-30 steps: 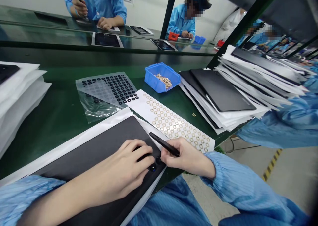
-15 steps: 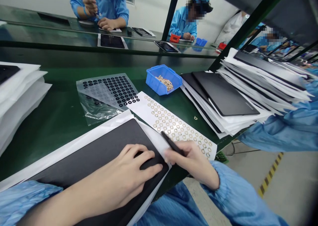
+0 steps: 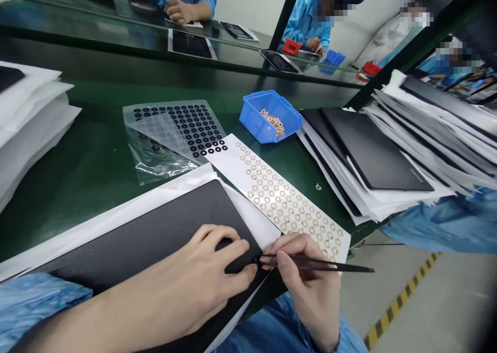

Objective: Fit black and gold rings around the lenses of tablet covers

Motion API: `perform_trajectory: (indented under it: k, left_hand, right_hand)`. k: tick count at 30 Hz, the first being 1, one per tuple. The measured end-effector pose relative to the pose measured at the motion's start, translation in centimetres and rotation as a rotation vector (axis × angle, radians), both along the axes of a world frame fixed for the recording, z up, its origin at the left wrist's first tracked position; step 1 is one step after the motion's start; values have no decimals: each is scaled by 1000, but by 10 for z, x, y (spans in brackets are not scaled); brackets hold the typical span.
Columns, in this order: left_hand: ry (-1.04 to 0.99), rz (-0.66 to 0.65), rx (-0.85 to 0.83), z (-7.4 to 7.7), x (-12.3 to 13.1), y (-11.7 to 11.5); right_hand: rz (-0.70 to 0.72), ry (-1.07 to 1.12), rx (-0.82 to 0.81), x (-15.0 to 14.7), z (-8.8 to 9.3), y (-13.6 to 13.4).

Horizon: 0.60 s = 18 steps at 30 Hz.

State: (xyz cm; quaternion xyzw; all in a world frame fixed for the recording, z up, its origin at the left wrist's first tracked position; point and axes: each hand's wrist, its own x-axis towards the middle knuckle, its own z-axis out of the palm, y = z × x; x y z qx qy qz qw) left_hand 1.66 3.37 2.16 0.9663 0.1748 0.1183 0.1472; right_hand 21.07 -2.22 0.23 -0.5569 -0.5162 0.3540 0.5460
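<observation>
My left hand (image 3: pixel 212 273) lies across a flat black panel (image 3: pixel 151 239), its fingers spread near the panel's right corner. Under the panel is a white foam-like sheet (image 3: pixel 116 222). Black tweezers (image 3: pixel 337 266) are held in my right hand (image 3: pixel 306 285), with one end sticking out to the right. The fingertips of that hand are at the panel's right corner, close to my left thumb and forefinger. Whatever small thing may be under them is hidden. Beyond my right hand lies a white sheet (image 3: pixel 281 197) with rows of pale gold rings.
A blue bin (image 3: pixel 256 120) holds small gold rings. Near it lie a sheet of black rings (image 3: pixel 194 128) in clear film and one loose ring (image 3: pixel 318 186). Stacked black panels (image 3: pixel 376 151) stand right, white sheets (image 3: pixel 34 120) left. Co-workers sit across the bench.
My right hand has turned the tweezers from pointing forward-left to pointing right, and its fingertips have come to the panel's corner. My left hand stays on the panel. The view has shifted slightly.
</observation>
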Motion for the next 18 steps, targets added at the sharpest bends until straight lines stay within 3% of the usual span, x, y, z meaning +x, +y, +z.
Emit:
perform_trajectory:
  k: [11, 18]
  left_hand:
    - [36, 4, -28, 0, -1, -1]
    - [69, -16, -32, 2, -1, 0]
  right_hand:
    - [-59, -90, -18, -6, 3, -1]
    - [-13, -155, -26, -4, 5, -3]
